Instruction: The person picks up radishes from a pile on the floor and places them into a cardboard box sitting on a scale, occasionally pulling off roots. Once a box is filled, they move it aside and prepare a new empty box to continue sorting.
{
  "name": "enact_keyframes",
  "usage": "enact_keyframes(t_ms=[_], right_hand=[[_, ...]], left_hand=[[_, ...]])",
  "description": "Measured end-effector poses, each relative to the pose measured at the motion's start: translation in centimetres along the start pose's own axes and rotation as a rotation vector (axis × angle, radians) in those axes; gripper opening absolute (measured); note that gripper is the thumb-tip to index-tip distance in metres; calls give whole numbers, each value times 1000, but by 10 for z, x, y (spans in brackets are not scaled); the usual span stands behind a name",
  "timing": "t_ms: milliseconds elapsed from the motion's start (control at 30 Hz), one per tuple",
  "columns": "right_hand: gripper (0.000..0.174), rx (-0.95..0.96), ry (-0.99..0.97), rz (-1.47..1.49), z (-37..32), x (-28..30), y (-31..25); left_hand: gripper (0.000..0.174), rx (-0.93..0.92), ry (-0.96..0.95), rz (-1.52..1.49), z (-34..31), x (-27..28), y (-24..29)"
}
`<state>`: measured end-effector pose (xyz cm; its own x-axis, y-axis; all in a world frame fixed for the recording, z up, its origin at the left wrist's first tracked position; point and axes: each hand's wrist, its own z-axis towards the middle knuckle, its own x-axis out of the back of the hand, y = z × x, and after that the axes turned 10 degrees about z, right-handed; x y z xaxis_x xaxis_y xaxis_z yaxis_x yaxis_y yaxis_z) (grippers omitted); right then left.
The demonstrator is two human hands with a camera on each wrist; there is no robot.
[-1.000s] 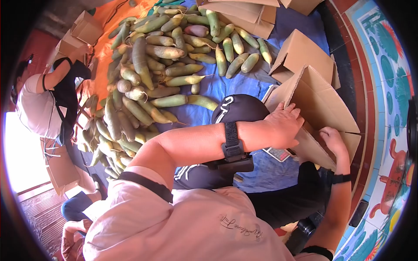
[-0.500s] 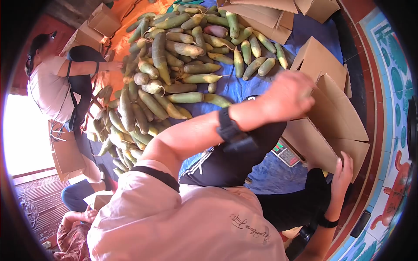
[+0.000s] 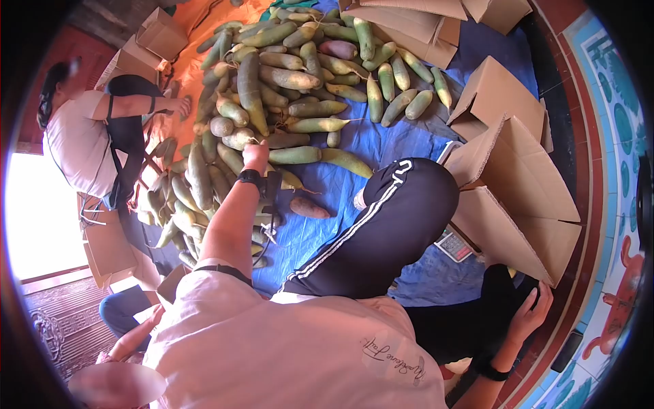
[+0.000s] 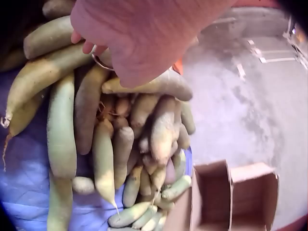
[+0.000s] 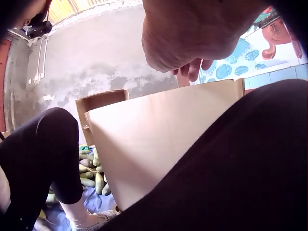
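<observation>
In the head view my left hand (image 3: 255, 158) is over the heap of green radishes (image 3: 293, 80), low at its near side. Its fingers bend down at a radish there. In the left wrist view the back of the left hand (image 4: 154, 38) covers much of that radish, so I cannot tell whether it is gripped. My right hand (image 3: 533, 315) is at the near corner of an open cardboard box (image 3: 501, 225), its fingers loosely extended and holding nothing. In the right wrist view the right hand (image 5: 190, 41) hangs above the box's edge.
A scale with a keypad (image 3: 453, 245) shows beside the box, close to my bent knee (image 3: 422, 194). One brownish radish (image 3: 310, 208) lies apart on the blue tarp (image 3: 300, 238). Further cardboard boxes (image 3: 501, 95) stand beyond. Another person (image 3: 85, 140) sits at the left.
My left hand has left the box's edge and swung left to the radish heap. The right hand has come out of the box and moved down to its near corner.
</observation>
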<state>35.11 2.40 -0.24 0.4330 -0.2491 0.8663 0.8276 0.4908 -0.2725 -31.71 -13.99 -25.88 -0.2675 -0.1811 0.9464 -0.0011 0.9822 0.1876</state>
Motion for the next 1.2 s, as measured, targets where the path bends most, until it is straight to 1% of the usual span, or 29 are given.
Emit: enact_keyframes(t_ms=[67,100,133,167,200,267,300,367,400,433,467,500,567,600,667,700,767,833,900,933,967,1033,1067,1100,1167,1200], right_hand=[[21,-26,-6,-1,-2,-1,0],[20,-28,-16,-3,-3,-1,-1],[20,-31,-25,-5,-4,-2,-2],[20,-31,-24,-6,-4,-2,-2],[20,-27,-31,-5,-4,-2,-3],[20,-21,-39,-6,-4,-2,-3],[19,-23,-37,-4,-5,-3,-2],[19,-23,-35,1,-4,-3,-2],[19,-29,-33,17,-4,-4,-3],[19,-35,-30,33,-3,-4,-4],[19,-37,-26,34,-2,-5,-5],[18,-30,-22,37,-1,-7,-7],[18,-22,-20,43,-1,-9,-7],[18,-13,-22,43,-1,-10,-6],[18,-1,-22,45,2,-11,-8],[18,-3,-23,59,3,-11,-10],[17,-2,-22,74,6,-12,-15],[17,-1,-30,110,8,-12,-21],[16,4,-29,118,9,-11,-23],[16,5,-31,125,8,-10,-25],[16,3,-27,122,7,-9,-28],[13,11,-4,155,6,-8,-35],[13,9,-2,151,6,-6,-37],[14,-4,-8,192,7,-5,-39],[14,-15,-12,231,10,-3,-47],[14,-25,-13,252,12,-2,-53]], left_hand=[[55,88,-194,-108,18,-11,-14],[55,88,-195,-108,44,-29,-29],[51,-189,-266,176,78,-53,-47],[48,-468,-331,461,96,-65,-54],[48,-470,-332,460,95,-58,-51],[36,-953,-375,744,87,-36,-42],[36,-952,-377,743,87,-44,-44],[23,-240,-347,-447,93,-65,-48],[23,-242,-345,-447,77,-45,-42],[21,-39,-408,-684,44,-4,-29],[18,168,-466,-917,19,23,-23],[16,115,-454,-971,18,30,-32],[17,101,-503,-1077,17,45,-50],[17,100,-500,-1079,13,53,-56],[21,-39,-533,-1122,5,67,-65],[21,-40,-531,-1126,-3,77,-62],[24,-167,-506,-1152,-27,99,-47],[25,-163,-524,-1202,-43,115,-29],[25,-291,-554,-1190,-59,126,-12],[26,-341,-598,-1219,-68,133,-4],[26,-346,-600,-1220,-78,138,3],[25,-452,-799,-1349,-100,148,18],[25,-587,-880,-1397,-115,155,26],[25,-589,-883,-1397,-133,165,36],[29,-894,-693,-1147,-171,189,58],[29,-897,-691,-1150,-186,199,69]])
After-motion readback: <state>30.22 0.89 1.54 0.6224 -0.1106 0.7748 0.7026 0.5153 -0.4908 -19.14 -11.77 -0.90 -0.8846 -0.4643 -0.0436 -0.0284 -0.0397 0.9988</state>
